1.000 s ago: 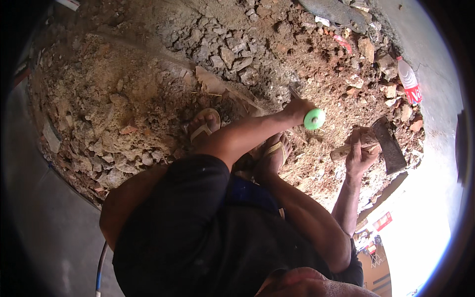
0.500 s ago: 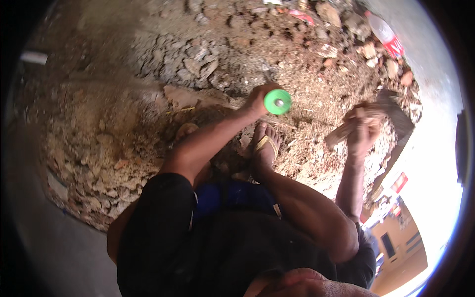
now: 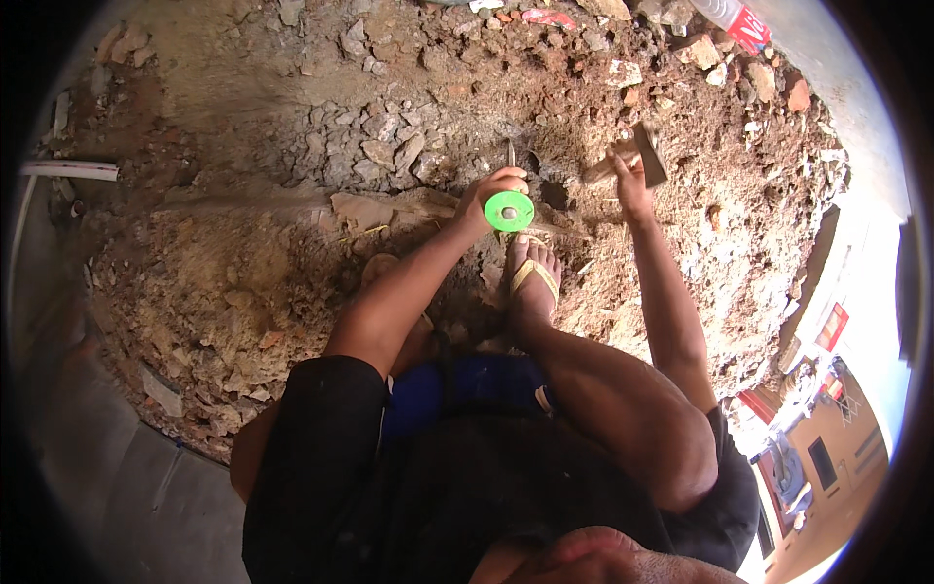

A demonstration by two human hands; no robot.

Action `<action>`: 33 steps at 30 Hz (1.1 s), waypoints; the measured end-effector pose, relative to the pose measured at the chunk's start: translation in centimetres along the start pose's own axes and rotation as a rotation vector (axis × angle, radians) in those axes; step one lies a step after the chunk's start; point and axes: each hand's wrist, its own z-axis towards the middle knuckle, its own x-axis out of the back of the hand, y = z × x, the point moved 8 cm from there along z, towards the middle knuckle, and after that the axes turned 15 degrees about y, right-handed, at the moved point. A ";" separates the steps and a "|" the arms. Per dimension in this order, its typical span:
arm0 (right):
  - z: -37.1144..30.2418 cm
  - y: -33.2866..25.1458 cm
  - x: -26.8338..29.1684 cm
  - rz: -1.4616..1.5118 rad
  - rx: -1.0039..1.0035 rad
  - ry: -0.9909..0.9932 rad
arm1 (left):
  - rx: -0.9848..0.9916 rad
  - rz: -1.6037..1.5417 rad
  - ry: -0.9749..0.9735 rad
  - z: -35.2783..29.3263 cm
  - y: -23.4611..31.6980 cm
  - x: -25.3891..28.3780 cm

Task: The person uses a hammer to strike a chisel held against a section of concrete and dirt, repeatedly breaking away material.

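1. Broken earth and stone (image 3: pixel 233 282) spread over the ground, with a smooth grey floor (image 3: pixel 78 467) along the lower left and glaring light at the right edge.
2. Near the top right, from where I watch, a clear bottle with a red label (image 3: pixel 744 24) lies by the stones, and a red scrap (image 3: pixel 548 18) sits to its left.
3. Out at the far left, a white pipe (image 3: pixel 73 171) lies above the rubble's edge.
4. Crouched in the middle, the person keeps the left hand (image 3: pixel 494 189) wrapped round a chisel (image 3: pixel 511 153); its round green guard (image 3: pixel 509 210) faces up, and its metal end shows past the fingers, above the ground. Whether the tip touches, I cannot tell.
5. To the right, the right hand (image 3: pixel 632 185) has its fingers curled tight on a hammer (image 3: pixel 651 156), dark head tilted, brown part slightly blurred, apart from the chisel.
6. Between the hands is a dark patch (image 3: pixel 555 195) of ground.
7. Just below the green guard rests a foot in a yellow-strapped sandal (image 3: pixel 536 276).
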 end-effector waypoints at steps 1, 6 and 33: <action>0.6 4.1 -0.5 -0.268 -0.047 -0.051 | -0.027 0.002 -0.016 1.3 1.4 -0.2; 4.8 -4.0 -0.5 0.301 -0.064 0.013 | -0.017 0.027 -0.001 1.4 0.8 0.9; -3.6 -10.5 3.1 0.203 -0.167 -0.144 | 0.215 0.205 0.445 13.8 4.1 4.6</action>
